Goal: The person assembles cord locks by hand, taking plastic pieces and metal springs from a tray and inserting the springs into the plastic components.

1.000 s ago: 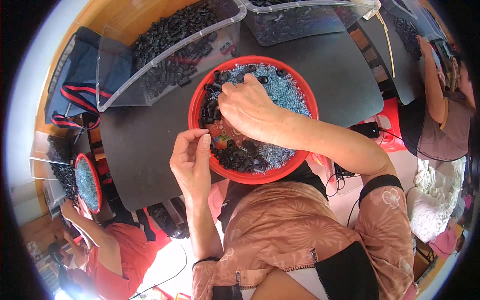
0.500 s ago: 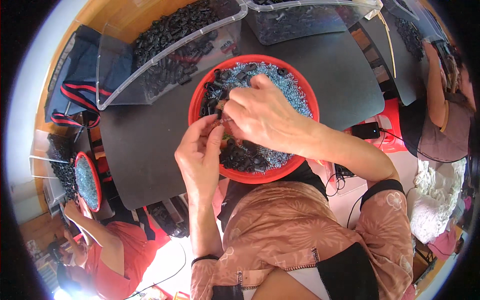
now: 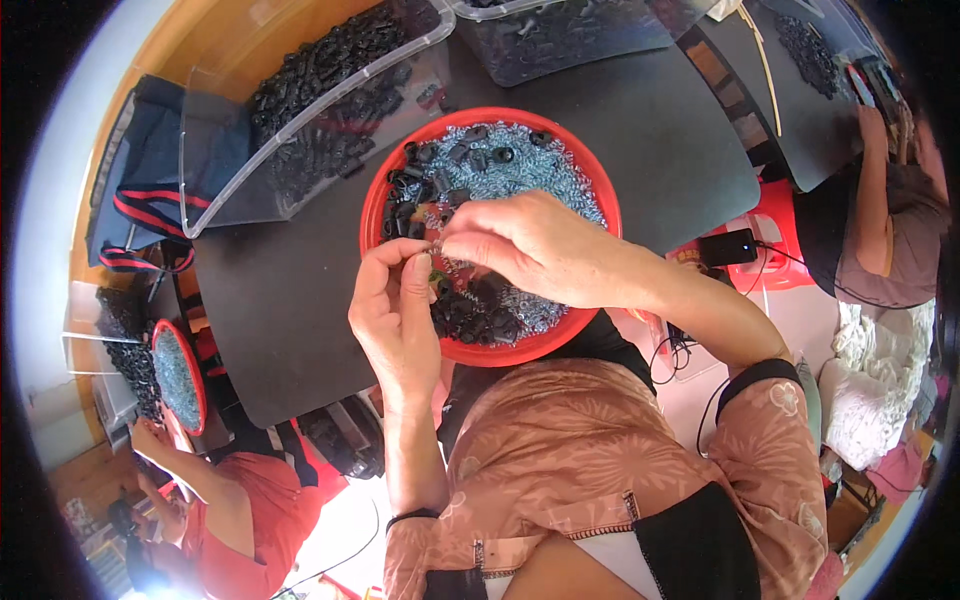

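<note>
A round red basin (image 3: pixel 607 200) sits in front of me, filled with small silvery metal springs (image 3: pixel 540 165) and, mostly on its left side, loose black plastic parts (image 3: pixel 475 320). Over its left half my two hands meet at the fingertips. My left hand (image 3: pixel 395 310) pinches thumb against forefinger, and the tiny piece there is too small to name. Closed as well, my right hand (image 3: pixel 535 245) has its thumb and fingertips against that same spot; what it grips is hidden.
Clear plastic bins (image 3: pixel 300 125) of black parts stand along the far side of the dark table (image 3: pixel 290 290). Co-workers sit on both sides; a second red-rimmed basin (image 3: pixel 180 375) is at the left. A black phone-like device (image 3: pixel 728 247) with a cable lies right, by a red stool (image 3: pixel 775 230).
My right hand has come down and turned, its fingertips now meeting my left's, uncovering more springs and black parts. The basin appears slightly further left in view.
</note>
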Demonstrator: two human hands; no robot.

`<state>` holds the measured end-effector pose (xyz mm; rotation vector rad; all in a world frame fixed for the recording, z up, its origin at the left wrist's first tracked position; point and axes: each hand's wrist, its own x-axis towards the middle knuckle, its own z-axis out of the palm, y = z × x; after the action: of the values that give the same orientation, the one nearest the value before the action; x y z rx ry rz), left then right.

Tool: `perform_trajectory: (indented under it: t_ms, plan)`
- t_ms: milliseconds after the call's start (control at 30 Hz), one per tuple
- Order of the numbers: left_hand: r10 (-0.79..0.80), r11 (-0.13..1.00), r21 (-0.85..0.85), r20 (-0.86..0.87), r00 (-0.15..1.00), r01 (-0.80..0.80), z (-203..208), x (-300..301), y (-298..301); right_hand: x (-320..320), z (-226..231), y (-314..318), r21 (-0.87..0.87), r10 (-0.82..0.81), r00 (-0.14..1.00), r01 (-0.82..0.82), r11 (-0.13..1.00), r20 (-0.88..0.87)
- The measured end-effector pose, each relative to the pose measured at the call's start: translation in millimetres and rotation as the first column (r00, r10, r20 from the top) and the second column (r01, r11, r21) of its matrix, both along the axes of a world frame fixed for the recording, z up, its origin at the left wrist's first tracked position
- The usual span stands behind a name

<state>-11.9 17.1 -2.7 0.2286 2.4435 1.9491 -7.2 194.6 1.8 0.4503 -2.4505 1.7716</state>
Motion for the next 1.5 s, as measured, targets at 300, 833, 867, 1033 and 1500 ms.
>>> perform_trajectory:
  t_ms: [300, 833, 867, 1033, 1500]
  plan:
    - [-0.013, 0.999, -0.051, 0.039, 0.999, 0.015, 0, 2, -1, 5, -6, -7, 0.171, -0.09, 0.947, 0.149, 0.974, -0.308]
    - [0.043, 0.988, -0.146, -0.036, 0.998, -0.047, -5, -1, -5, 9, -6, -5, 0.242, -0.05, 0.971, 0.108, 0.964, -0.232]
    - [0.047, 0.988, -0.148, -0.042, 0.998, -0.053, -5, -1, -4, 9, -7, -5, 0.284, -0.055, 0.978, 0.111, 0.952, -0.199]
    - [0.044, 0.985, -0.166, -0.058, 0.997, -0.054, -6, 1, -4, 6, -3, -5, 0.109, -0.024, 0.999, 0.026, 0.994, -0.021]
    - [0.09, 0.989, -0.12, 0.01, 0.996, -0.088, 0, -2, -6, 11, -12, -8, 0.156, -0.099, 0.96, 0.143, 0.977, -0.263]
